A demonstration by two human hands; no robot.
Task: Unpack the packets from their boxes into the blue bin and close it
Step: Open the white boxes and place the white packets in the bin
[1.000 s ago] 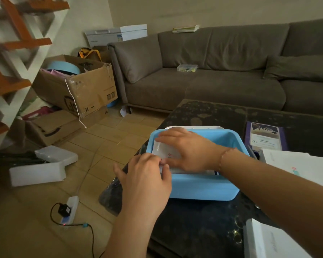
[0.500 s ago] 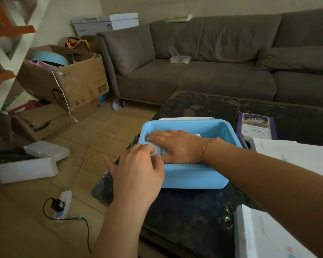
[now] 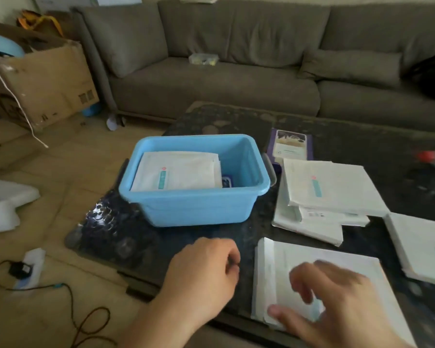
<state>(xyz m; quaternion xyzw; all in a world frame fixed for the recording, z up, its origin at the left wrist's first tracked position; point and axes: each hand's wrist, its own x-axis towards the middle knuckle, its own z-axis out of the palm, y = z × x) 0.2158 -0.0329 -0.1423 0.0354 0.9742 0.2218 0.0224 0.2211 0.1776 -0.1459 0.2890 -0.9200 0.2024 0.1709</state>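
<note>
Reaching for the next box
Right hand [image 3: 337,305], fingers spread, hovered over white box [image 3: 319,280] at lower right; left hand [image 3: 204,275] loosely curled, empty; next: open it

Both hands out of bin [image 3: 246,156] — packets [image 3: 178,172] left inside.

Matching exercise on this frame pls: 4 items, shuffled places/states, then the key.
Things:
1. white packets
2. purple box
3. left hand
4. right hand

Places or states:
A. spread over the nearest white box
B. stacked inside the blue bin
C. loosely curled, empty, above the table edge
D. flat on the table just past the bin's right handle

Pairs: 1-B, 2-D, 3-C, 4-A
</note>
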